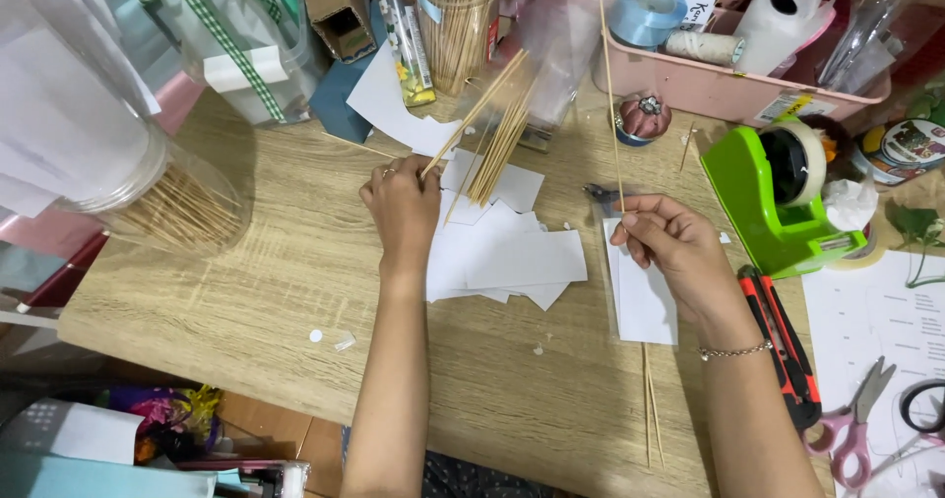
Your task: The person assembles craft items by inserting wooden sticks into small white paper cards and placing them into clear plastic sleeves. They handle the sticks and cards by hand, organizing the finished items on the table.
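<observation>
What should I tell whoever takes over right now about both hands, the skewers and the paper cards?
Left hand: pinching one skewer from the loose skewer bunch above the white card pile.
Right hand: holding a single skewer upright over a clear sleeve with a white card.
Done: two skewers lie on the wooden table below that sleeve.
Left: the cards in the pile have no sticks. Green tape dispenser sits beside the right hand.

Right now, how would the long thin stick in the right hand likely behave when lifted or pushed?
The wooden skewer pinched by the right hand looks very thin and long, so probably light, slightly bendy and easy to snap. Being round, it would likely roll on the table.
</observation>
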